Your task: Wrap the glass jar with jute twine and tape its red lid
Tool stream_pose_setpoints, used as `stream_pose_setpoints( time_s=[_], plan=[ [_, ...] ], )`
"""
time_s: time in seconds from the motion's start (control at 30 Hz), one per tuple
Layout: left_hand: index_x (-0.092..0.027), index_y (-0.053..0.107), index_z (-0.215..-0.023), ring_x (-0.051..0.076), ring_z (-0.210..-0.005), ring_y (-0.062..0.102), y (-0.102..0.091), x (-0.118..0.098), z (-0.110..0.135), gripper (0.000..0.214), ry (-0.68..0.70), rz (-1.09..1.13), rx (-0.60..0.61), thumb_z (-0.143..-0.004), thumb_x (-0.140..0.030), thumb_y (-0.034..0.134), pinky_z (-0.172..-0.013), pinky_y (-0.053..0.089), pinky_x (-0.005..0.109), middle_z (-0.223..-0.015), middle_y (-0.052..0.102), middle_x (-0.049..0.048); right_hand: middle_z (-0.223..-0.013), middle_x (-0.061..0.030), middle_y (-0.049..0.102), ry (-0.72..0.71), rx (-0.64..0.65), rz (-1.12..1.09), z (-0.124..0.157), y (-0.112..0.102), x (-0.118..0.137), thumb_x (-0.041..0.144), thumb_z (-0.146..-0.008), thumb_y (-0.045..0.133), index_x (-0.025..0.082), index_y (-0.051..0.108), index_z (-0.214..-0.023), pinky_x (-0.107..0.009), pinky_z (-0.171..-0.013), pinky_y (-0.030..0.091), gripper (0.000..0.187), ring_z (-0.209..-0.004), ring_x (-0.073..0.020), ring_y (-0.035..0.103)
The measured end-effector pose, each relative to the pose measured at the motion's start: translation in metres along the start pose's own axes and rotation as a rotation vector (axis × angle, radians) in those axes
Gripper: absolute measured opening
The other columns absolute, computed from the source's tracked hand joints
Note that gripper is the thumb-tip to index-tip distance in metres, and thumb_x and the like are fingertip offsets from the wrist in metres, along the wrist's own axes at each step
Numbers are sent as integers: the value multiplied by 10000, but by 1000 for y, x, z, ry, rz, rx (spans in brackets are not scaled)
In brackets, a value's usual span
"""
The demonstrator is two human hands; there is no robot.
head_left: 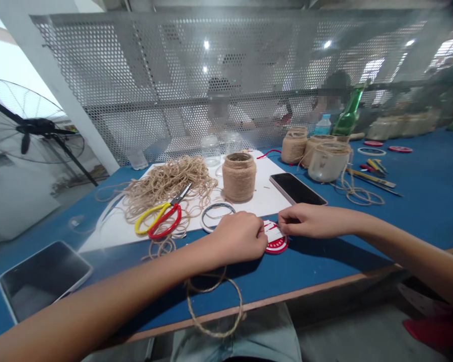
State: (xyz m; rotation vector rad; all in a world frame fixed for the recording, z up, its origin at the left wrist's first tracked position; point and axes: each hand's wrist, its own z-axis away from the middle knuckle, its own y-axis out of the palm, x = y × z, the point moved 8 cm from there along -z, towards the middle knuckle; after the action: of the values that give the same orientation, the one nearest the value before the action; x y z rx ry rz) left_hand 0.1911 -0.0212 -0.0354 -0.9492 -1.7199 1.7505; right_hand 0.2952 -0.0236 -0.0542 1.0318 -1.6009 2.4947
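Observation:
A round red-and-white disc (277, 246) with printed lettering lies at the front of the table, a white flap with red marks across its upper part. My left hand (242, 236) is closed at the disc's left edge, fingertips hidden from view. From the right, my right hand (305, 220) pinches at the disc's upper right edge. Beyond them stands a jar wrapped in twine (239, 178). A grey-and-white ring (207, 223) lies just behind my left hand. A loop of twine (241, 306) hangs over the table edge beneath my left forearm.
Scissors (165, 215) lie by a heap of loose twine (166, 183) on white paper. One phone (298, 189) rests behind my right hand, another (45, 276) at left. Several jars (328, 161) and a green bottle (349, 113) stand right. A perforated screen (173, 75) runs behind; people sit beyond.

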Motion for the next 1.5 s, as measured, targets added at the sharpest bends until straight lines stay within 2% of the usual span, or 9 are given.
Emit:
stream_pose_setpoints(
  time_s=[0.4,0.7,1.27,1.5],
  plan=[
    [-195,621,-672,213,-610,587,-4,-5,-5,242,-27,-40,88,-700,-295,403,-461,327,265,-672,649,61,-674,-15,588,61,27,124,-4,0,-2,322,-805,414,141,590,-757,-207,-507,323,257,-577,-112,459],
    [-182,655,-713,230,-664,612,-2,-7,-7,267,-39,-69,153,-692,-294,414,-537,422,286,-718,670,102,-645,-18,603,96,74,228,-7,-2,4,295,-775,426,131,619,-768,-215,-475,296,254,-550,-116,477],
    [-165,660,-708,226,-642,619,-3,-10,-9,258,-42,-83,187,-676,-317,455,-502,397,259,-686,663,109,-641,-34,598,104,121,287,-9,-3,11,305,-768,432,122,636,-779,-228,-476,295,274,-545,-125,473],
    [-178,653,-691,215,-595,594,-3,-12,-11,239,70,-135,187,-665,-300,449,-498,378,269,-658,657,92,-627,-29,577,122,115,357,-9,-3,6,353,-780,425,130,629,-759,-229,-472,291,303,-530,-121,455]
  ],
)
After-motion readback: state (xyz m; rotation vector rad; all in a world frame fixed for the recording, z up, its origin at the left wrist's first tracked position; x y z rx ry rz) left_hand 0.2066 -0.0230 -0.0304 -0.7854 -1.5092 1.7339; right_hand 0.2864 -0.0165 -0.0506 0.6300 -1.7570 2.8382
